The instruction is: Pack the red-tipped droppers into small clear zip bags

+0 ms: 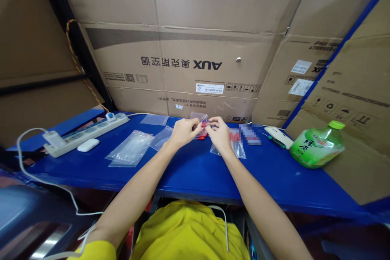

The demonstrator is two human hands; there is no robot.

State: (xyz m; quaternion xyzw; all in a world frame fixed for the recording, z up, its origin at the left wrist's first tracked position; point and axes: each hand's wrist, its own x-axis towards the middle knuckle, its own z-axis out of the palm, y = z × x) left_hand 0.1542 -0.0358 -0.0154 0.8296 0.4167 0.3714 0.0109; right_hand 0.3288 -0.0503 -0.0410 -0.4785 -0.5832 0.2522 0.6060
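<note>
- Pinching clear bag (197, 116) and red pieces (204, 124) with left hand (184, 131) and right hand (219, 133).
- Noting seemingly filled bag (239, 150) beside right hand.
- Noting flat bags (129, 150), seemingly unfilled.

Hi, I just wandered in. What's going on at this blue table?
A person in a yellow top has both hands together over the table. The left hand and right hand pinch a small clear bag with something red at it. Beside the right wrist lies another bag with red pieces showing through. To the left is a pile of clear bags, and a green bottle is at the far right.
</note>
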